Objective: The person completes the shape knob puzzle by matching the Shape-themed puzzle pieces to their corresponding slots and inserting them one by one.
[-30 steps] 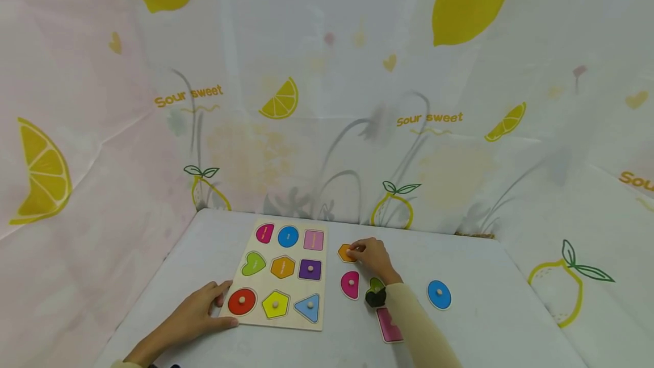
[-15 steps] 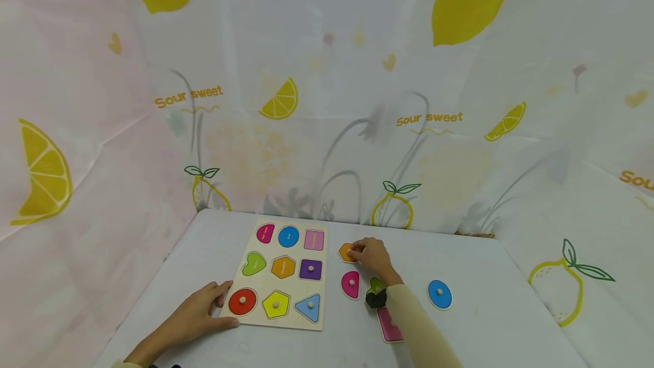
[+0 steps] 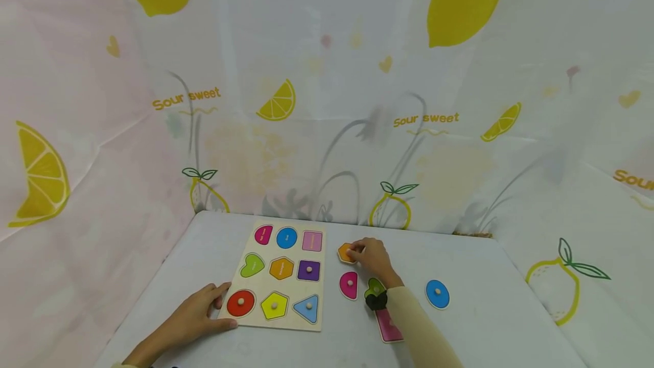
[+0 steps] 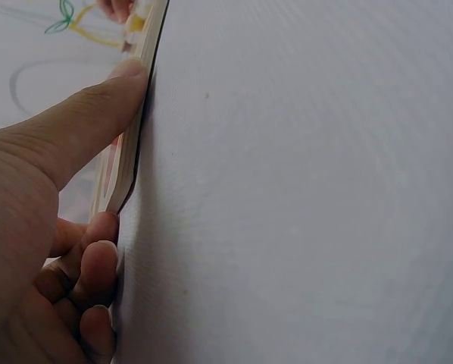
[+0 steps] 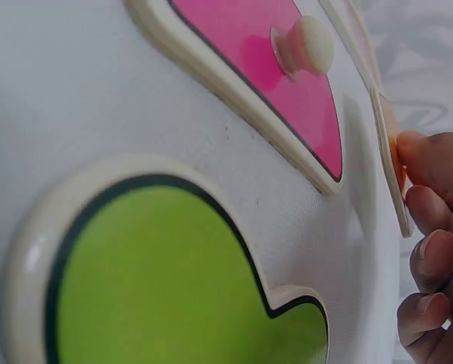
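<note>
My right hand (image 3: 373,256) pinches the orange hexagon puzzle piece (image 3: 343,251) near its knob, just right of the wooden puzzle board (image 3: 296,322). In the right wrist view the hexagon piece (image 5: 388,163) shows edge-on at the fingertips; whether it touches the table I cannot tell. My left hand (image 3: 196,314) holds the board's near left corner, thumb (image 4: 109,106) against the front edge and fingers curled by the left side. Knobbed red circle (image 3: 240,303), yellow pentagon (image 3: 274,306), blue triangle (image 3: 307,312) and purple square (image 3: 309,271) pieces sit in the board.
Right of the board lie a pink half-circle piece (image 3: 348,287), a green heart piece (image 3: 375,287) partly behind my wrist, a pink square piece (image 3: 389,331) partly under my sleeve, and a blue circle piece (image 3: 437,294). A lemon-print curtain (image 3: 317,152) hangs behind the white table (image 3: 490,328).
The head view has shifted slightly. Both hands keep their places, the right one still pinching the orange hexagon piece.
</note>
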`<state>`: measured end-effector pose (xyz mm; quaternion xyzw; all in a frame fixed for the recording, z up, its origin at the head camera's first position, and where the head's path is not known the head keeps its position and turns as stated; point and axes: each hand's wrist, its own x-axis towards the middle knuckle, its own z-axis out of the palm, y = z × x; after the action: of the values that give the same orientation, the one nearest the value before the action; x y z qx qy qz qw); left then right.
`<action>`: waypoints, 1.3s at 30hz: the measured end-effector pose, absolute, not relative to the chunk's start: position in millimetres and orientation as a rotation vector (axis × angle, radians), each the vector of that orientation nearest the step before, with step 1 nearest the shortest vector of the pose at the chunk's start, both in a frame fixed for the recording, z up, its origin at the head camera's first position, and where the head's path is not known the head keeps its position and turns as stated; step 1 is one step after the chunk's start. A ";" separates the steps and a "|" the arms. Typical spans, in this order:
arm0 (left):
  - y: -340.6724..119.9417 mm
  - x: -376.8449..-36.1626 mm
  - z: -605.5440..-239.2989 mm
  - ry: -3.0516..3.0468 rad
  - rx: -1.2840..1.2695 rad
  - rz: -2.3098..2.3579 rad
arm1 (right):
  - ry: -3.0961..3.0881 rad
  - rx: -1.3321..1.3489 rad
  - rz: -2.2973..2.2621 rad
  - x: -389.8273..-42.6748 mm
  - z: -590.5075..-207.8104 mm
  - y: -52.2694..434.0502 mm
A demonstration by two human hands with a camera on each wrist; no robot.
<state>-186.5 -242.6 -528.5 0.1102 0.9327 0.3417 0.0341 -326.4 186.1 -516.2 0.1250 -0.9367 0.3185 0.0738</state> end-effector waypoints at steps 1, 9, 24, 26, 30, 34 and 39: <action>-242.7 -186.4 -528.3 2.867 0.339 1.053 | -2.812 0.381 0.959 -325.7 -515.5 185.7; -243.8 -186.5 -529.2 2.863 0.369 1.069 | -2.805 0.414 0.975 -316.3 -508.4 177.8; -242.5 -186.4 -531.0 2.874 0.328 1.056 | -2.728 0.479 1.002 -312.5 -511.1 159.4; -242.2 -186.6 -531.0 2.869 0.315 1.059 | -2.720 0.486 1.015 -311.0 -511.5 155.6; -241.8 -186.9 -531.2 2.867 0.290 1.062 | -2.701 0.508 1.052 -307.8 -510.9 147.7; -242.1 -186.8 -531.6 2.878 0.308 1.057 | -2.689 0.530 1.066 -304.8 -512.4 140.4; -242.5 -187.5 -532.4 2.874 0.319 1.065 | -2.692 0.535 1.074 -300.0 -513.7 129.6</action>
<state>-187.5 -242.5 -532.4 0.1036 0.9323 0.3453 0.0302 -300.0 129.6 -513.7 0.1805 -0.9090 0.3628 0.0972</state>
